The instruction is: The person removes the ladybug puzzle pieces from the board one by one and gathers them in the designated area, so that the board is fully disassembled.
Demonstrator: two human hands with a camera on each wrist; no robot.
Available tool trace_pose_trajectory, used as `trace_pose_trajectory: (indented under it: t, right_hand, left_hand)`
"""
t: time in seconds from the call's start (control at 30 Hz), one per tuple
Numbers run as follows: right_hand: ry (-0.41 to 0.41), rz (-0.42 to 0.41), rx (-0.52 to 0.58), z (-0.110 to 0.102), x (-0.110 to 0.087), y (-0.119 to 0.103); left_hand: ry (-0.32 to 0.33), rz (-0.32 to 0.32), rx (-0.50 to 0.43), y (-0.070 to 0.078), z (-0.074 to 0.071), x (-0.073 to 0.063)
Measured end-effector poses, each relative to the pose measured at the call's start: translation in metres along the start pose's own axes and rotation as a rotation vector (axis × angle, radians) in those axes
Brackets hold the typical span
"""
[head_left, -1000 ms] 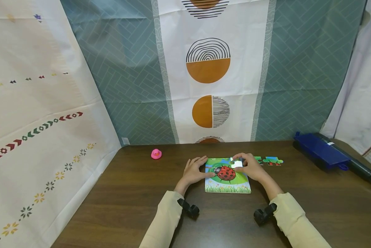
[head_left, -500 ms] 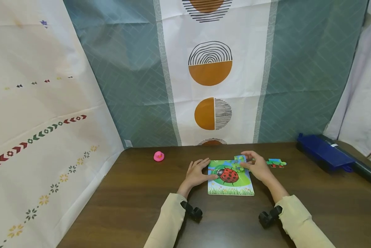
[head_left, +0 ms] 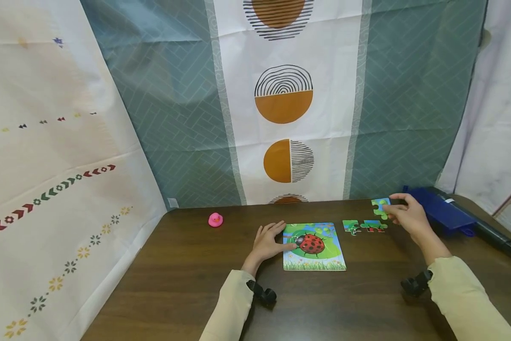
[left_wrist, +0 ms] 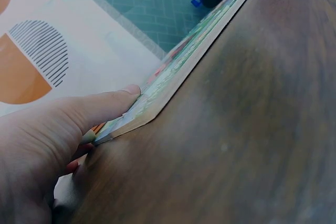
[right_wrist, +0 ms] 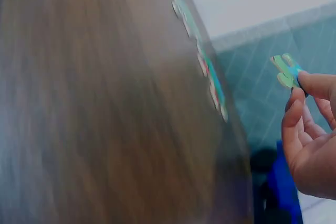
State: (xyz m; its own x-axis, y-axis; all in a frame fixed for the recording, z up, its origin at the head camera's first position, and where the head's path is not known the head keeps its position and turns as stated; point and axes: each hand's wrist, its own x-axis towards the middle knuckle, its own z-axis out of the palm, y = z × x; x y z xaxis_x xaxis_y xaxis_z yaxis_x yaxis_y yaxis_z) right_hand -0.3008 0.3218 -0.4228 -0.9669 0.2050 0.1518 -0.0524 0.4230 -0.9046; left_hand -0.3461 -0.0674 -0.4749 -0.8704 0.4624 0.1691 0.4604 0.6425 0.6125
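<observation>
A ladybird jigsaw board (head_left: 314,246) lies flat on the dark wooden table (head_left: 187,284). My left hand (head_left: 269,240) rests on the board's left edge with its fingers laid flat; its thumb (left_wrist: 100,109) presses the board's (left_wrist: 178,72) rim in the left wrist view. My right hand (head_left: 406,215) is lifted to the right of the board and pinches a green and blue puzzle piece (head_left: 380,206) between thumb and fingers, seen too as the piece (right_wrist: 287,70) in the right wrist view. Two loose pieces (head_left: 364,226) lie on the table just below it.
A pink rubber duck (head_left: 215,219) sits at the back left of the table. A dark blue case (head_left: 447,210) lies at the back right, close behind my right hand. Patterned cloths hang behind the table and on its left.
My right hand has lifted a piece off the board's top right corner and carried it rightward, above the loose pieces. The left hand has stayed on the board's edge.
</observation>
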Motion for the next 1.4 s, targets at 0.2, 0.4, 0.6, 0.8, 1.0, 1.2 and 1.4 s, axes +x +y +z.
trace_pose_trajectory:
  t: [0.2,0.4,0.6,0.8,1.0,1.2,1.4]
  right_hand:
    - [-0.007,0.102,-0.045,-0.011,-0.003,0.023]
    - [0.017,0.183,-0.073,-0.008,-0.005,0.040]
    - [0.066,0.217,-0.074,-0.008,-0.008,0.048]
    - [0.091,0.232,-0.051,-0.007,-0.012,0.051]
    - [0.190,0.216,-0.151,-0.006,-0.015,0.054]
    - [0.296,0.185,-0.298,-0.005,-0.018,0.052]
    - [0.320,0.136,-0.356,0.002,-0.015,0.050]
  left_hand:
    - [-0.005,-0.024,-0.001,-0.003,0.002,-0.003]
    - [-0.003,-0.021,0.003,-0.004,0.004,-0.001]
    - [0.002,-0.014,0.003,-0.003,0.005,0.001]
    - [-0.005,-0.016,-0.002,-0.002,0.005,0.000]
    - [-0.003,-0.010,0.009,0.000,0.005,0.003]
    - [-0.005,0.005,0.003,0.003,0.004,0.004]
    - [0.004,-0.001,-0.014,0.002,0.000,0.002]
